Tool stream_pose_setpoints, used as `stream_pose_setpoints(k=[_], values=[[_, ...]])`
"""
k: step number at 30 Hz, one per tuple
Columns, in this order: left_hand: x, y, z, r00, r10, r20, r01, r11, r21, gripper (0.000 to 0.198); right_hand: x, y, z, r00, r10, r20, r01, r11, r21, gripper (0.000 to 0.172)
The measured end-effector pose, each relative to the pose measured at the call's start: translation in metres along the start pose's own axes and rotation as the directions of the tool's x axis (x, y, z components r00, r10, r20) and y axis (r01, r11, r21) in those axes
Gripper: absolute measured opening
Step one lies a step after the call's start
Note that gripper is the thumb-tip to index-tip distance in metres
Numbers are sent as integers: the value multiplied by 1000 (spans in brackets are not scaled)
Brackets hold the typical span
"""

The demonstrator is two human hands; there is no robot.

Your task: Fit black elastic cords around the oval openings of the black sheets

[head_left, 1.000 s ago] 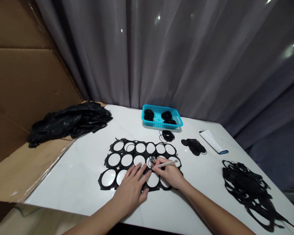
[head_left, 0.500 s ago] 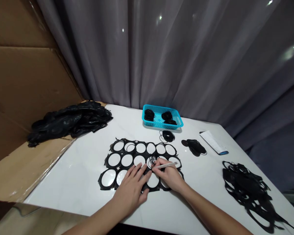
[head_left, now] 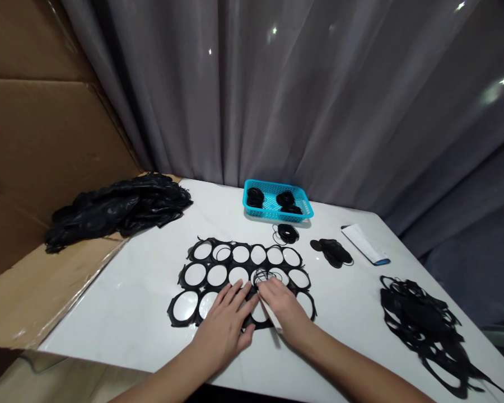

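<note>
A black rubber-like sheet [head_left: 204,288] with rows of round holes lies flat on the table. My left hand [head_left: 227,322] rests on its lower middle, fingers stretched out and pressing it down. My right hand [head_left: 283,305] is closed over the sheet, just right of the left fingertips. A slim white tool [head_left: 273,318] is in its grip, slanting down under the palm; the tip is hidden. Several thin black rings [head_left: 264,275] are bunched at the right fingertips. Another loose thin ring [head_left: 223,254] lies over a hole in the top row.
Behind the sheet stands a blue basket [head_left: 277,215] with bundles of black rings. A ring bundle [head_left: 287,233], black discs [head_left: 335,253] and a white packet [head_left: 365,243] lie nearby. Black scraps [head_left: 424,322] are at right, a black heap [head_left: 121,207] on cardboard [head_left: 88,254] at left.
My right hand has turned over, palm more downward, so the white tool swings from pointing right to slanting toward me. The thin rings spread slightly at its fingertips. My left hand stays put.
</note>
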State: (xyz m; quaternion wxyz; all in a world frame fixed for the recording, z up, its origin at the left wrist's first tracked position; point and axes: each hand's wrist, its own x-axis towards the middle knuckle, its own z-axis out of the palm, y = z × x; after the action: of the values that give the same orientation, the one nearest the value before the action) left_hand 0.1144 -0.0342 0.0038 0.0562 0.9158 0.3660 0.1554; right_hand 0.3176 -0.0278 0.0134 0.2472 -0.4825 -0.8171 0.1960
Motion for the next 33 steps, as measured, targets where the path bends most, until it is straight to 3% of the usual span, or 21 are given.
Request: stream_pose_setpoints(k=[3, 5, 7, 9, 12, 15, 18, 21, 23, 29, 33], values=[[-1, 0, -1, 1000, 2, 12, -2, 1000, 16, 60, 18, 26, -25, 982, 87, -170, -98, 994, -57, 17], [-1, 0, -2, 1000, 4, 23, -5, 1000, 28, 59, 33, 51, -51, 900, 216, -379, -252, 966, -48, 13], [-1, 0, -3, 1000, 3, 29, -4, 1000, 27, 58, 44, 73, -74, 835, 273, -478, -327, 944, -33, 14], [-1, -1, -5, 1000, 2, 28, -3, 1000, 16, 56, 49, 83, -84, 800, 345, -490, -374, 927, 41, 18], [-1, -1, -10, 1000, 10, 11, -10, 1000, -9, 57, 43, 75, -77, 798, 535, -278, -394, 811, 431, 28], [-6, 2, -16, 999, 24, -32, -26, 998, -59, 53, 30, 51, -59, 816, 576, 35, -375, 483, 791, 37], [-15, 11, -20, 996, 64, -60, -69, 993, -92, 42, 17, 28, -47, 832, 506, 227, -388, 240, 890, 44], [-27, 20, -23, 996, 91, -26, -92, 993, -70, 40, 4, 11, -39, 822, 463, 333, -434, 130, 891, 43], [-34, 24, -22, 996, 93, -8, -93, 995, -45, 41, -6, 2, -34, 828, 444, 341, -452, 172, 875, 39], [-40, 25, -15, 996, 90, -5, -90, 996, 5, 52, -29, -20, -18, 911, 354, 211, -400, 632, 664, 22], [-38, 26, -16, 995, 101, 20, -101, 995, 25, 52, -32, -29, -15, 926, 348, 148, -372, 763, 529, 20]])
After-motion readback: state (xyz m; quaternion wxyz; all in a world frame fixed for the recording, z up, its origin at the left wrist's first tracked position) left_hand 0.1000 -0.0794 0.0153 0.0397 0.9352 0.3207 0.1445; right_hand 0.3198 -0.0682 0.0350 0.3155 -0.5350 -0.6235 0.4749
